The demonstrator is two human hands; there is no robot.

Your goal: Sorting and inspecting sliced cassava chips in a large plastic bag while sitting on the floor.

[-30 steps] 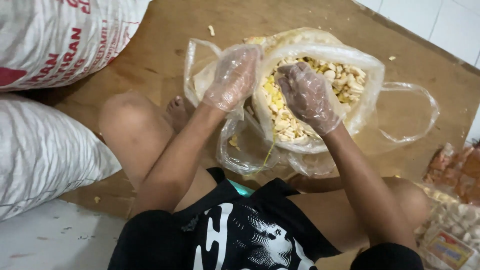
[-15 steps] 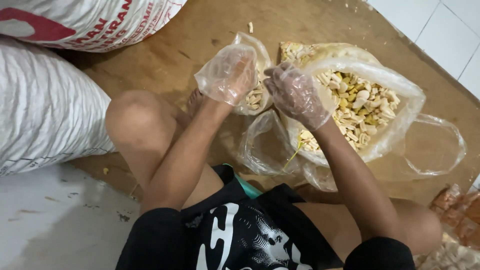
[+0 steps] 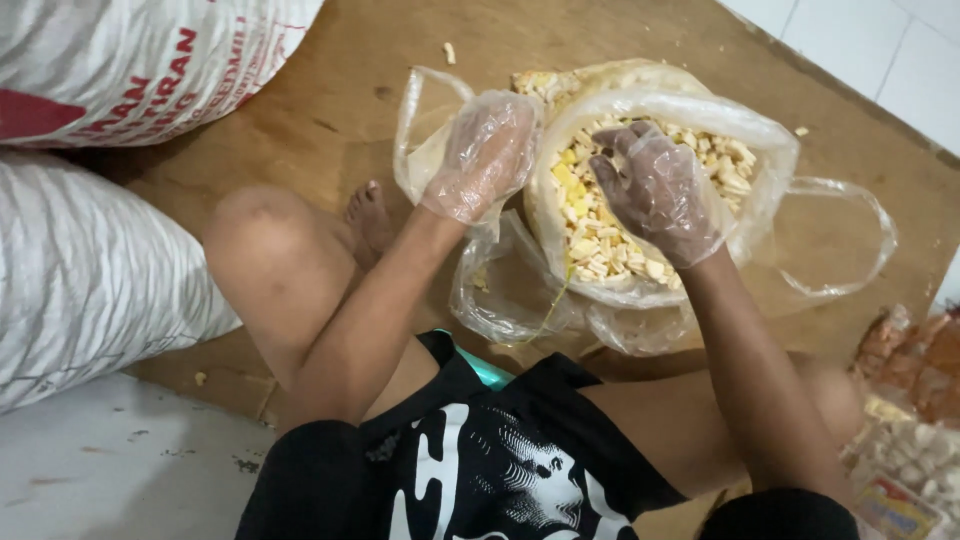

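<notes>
Both hands wore thin, clear plastic gloves and worked over 1 large clear plastic bag [image 3: 760, 150] that sat on a brown wooden board [image 3: 330, 110] laid on the floor. Reaching into the mouth of that bag, the right hand [image 3: 660, 195] had its fingers [image 3: 640, 140] loosely curled and spread over a heap of small pale and yellow snack pieces [image 3: 600, 240]; whether any pieces were pinched between them could not be told. Just beside it, the left hand [image 3: 485, 155] was closed around the rim of a smaller clear bag [image 3: 425, 150], holding it up next to the large one. These 2 hands were apart, each on its own bag, with the large bag's rim between them. An empty, crumpled clear bag [image 3: 500, 290] lay below the big one, close to the person's lap. One loop handle [image 3: 850, 240] of the large bag spread out to the right on the board.

A bare foot [image 3: 368, 215] and a bent knee [image 3: 260, 235] rested on the board to the left of the bags. 2 white woven sacks [image 3: 90, 270] lay at the left edge, 1 of them with red print. A few stray crumbs [image 3: 449, 52] dotted the board above the bags. Packets of other snacks [image 3: 915, 420] showed at the lower right corner.
</notes>
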